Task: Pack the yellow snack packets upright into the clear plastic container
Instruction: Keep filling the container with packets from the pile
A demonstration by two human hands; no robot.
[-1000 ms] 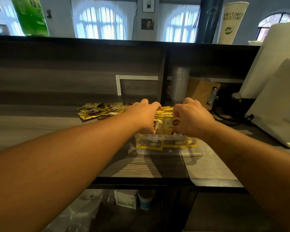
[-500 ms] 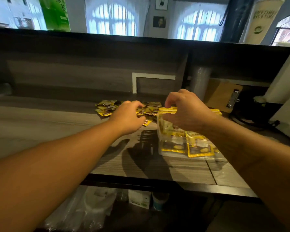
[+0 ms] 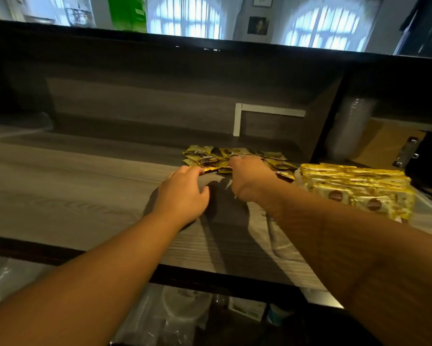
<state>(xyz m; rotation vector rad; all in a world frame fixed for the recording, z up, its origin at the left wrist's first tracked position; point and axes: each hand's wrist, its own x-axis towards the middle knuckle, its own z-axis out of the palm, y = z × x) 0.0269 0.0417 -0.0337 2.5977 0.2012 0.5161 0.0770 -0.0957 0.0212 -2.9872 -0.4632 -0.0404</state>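
Observation:
A loose pile of yellow snack packets (image 3: 234,156) lies flat on the grey wooden counter, toward the back. My left hand (image 3: 182,193) reaches its near left edge, fingertips pinching a packet (image 3: 211,169). My right hand (image 3: 249,181) rests on the pile's near side, fingers curled over packets; what it holds is hidden. To the right stands the clear plastic container (image 3: 424,208), holding a row of yellow packets (image 3: 354,181) standing upright.
The grey counter (image 3: 72,196) stretches left, with its dark front edge below my forearms. A raised back wall with a white frame (image 3: 239,118) stands behind the pile. A clipboard (image 3: 394,146) and wrapped cups (image 3: 349,128) stand at the back right. Plastic-wrapped goods lie under the counter.
Both hands left the container and moved left and back to the loose pile. The view swung left, so the container now sits at the right.

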